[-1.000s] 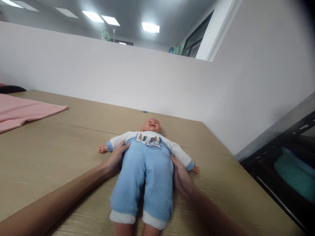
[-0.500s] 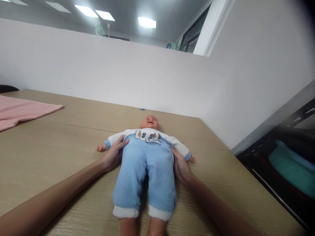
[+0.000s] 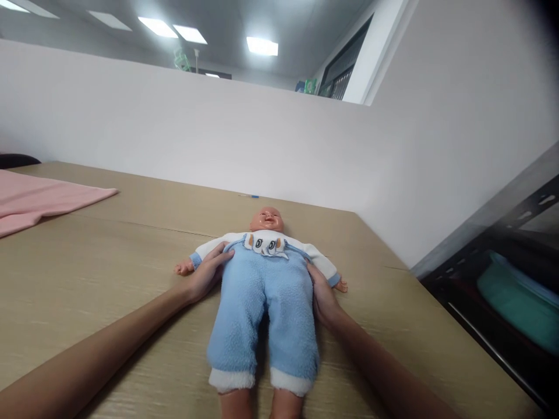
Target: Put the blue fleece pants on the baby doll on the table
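On the worktop [image 3: 87,273], roughly mid-view, there's a baby doll [image 3: 265,282] lying face up, head toward the white wall [image 3: 196,139], arms spread out, lower legs cut off by the frame. It's wearing fuzzy blue overalls [image 3: 238,314] over a white top [image 3: 322,262]. The left hand [image 3: 210,270] is half curled around one side of the torso, thumb up front on the blue fabric. The right hand [image 3: 322,289] has the other side in a similar loose curl; can't really see the fingers tucked underneath. Pink cloth [image 3: 48,198] is well off to the left, and a skinny blue-ended thing [image 3: 254,196] sits beyond the head, too small to make out.
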The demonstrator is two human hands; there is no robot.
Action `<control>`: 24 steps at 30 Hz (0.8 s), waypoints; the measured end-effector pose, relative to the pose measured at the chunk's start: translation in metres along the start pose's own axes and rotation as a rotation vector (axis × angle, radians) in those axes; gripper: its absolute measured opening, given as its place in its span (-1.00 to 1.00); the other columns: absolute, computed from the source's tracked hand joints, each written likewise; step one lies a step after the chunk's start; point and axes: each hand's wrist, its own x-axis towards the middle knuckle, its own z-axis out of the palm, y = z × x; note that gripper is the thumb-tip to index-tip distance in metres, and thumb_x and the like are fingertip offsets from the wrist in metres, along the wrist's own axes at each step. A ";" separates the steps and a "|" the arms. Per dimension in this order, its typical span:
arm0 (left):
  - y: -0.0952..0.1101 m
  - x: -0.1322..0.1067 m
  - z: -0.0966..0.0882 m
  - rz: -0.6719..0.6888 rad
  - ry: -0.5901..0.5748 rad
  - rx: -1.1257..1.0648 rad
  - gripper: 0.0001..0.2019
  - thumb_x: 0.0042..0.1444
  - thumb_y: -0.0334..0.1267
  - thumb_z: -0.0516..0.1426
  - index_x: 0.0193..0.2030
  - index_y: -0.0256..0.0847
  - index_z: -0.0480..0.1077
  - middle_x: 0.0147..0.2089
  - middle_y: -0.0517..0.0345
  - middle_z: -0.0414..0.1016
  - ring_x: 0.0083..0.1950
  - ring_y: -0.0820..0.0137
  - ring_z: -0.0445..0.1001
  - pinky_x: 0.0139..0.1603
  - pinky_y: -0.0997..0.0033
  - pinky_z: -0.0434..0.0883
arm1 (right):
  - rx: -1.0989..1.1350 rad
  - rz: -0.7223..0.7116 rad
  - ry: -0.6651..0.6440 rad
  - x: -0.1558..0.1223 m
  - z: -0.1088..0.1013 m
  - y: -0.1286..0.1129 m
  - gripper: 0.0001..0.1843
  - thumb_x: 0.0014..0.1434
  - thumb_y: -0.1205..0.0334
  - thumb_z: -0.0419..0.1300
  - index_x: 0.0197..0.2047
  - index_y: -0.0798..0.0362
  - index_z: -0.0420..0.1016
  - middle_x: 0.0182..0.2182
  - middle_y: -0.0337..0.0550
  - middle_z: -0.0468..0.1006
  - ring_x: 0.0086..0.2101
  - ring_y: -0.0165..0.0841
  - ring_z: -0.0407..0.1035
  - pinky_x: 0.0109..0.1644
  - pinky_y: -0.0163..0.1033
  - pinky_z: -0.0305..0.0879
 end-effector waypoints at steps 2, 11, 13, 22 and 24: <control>0.004 -0.001 -0.004 0.037 -0.007 0.165 -0.78 0.34 -0.04 0.30 -0.02 -0.09 0.51 -0.02 0.19 0.50 0.04 0.27 0.40 0.09 0.38 0.32 | -0.035 -0.027 0.007 0.001 0.000 0.000 -0.61 0.09 -0.13 0.42 -0.13 -0.06 0.69 -0.15 -0.23 0.75 0.06 -0.14 0.55 0.38 -0.08 0.34; 0.016 -0.007 0.001 0.164 0.025 0.482 -0.64 0.40 0.14 0.22 -0.08 -0.14 0.47 -0.15 0.21 0.40 -0.10 0.31 0.32 -0.07 0.38 0.27 | -0.265 -0.153 0.195 -0.010 -0.003 -0.002 -0.61 0.07 -0.17 0.39 -0.20 -0.06 0.60 -0.04 -0.13 0.70 0.17 -0.03 0.44 0.36 -0.02 0.33; 0.014 -0.007 0.001 0.190 0.070 0.484 -0.64 0.41 0.15 0.21 -0.04 -0.13 0.48 -0.13 0.21 0.44 -0.09 0.31 0.34 -0.07 0.38 0.28 | -0.279 -0.153 0.190 -0.007 -0.004 -0.002 -0.58 0.05 -0.20 0.38 -0.21 -0.05 0.60 -0.06 -0.12 0.70 0.14 -0.02 0.46 0.37 0.02 0.34; 0.007 -0.005 0.003 0.328 0.233 0.585 -0.64 0.45 0.17 0.17 0.04 -0.08 0.42 -0.15 0.22 0.47 -0.12 0.33 0.42 -0.08 0.36 0.34 | -0.411 -0.232 0.124 -0.012 0.003 -0.018 -0.59 0.16 -0.22 0.35 -0.18 -0.06 0.51 -0.13 -0.11 0.63 0.04 -0.06 0.47 0.31 0.06 0.37; 0.006 -0.004 0.004 0.371 0.259 0.604 -0.66 0.46 0.14 0.15 0.01 -0.10 0.42 -0.13 0.20 0.47 -0.10 0.32 0.42 -0.05 0.32 0.35 | -0.472 -0.358 0.099 -0.016 0.014 -0.028 -0.62 0.27 -0.18 0.30 -0.09 -0.06 0.44 -0.13 -0.13 0.58 -0.02 -0.12 0.48 0.23 0.01 0.42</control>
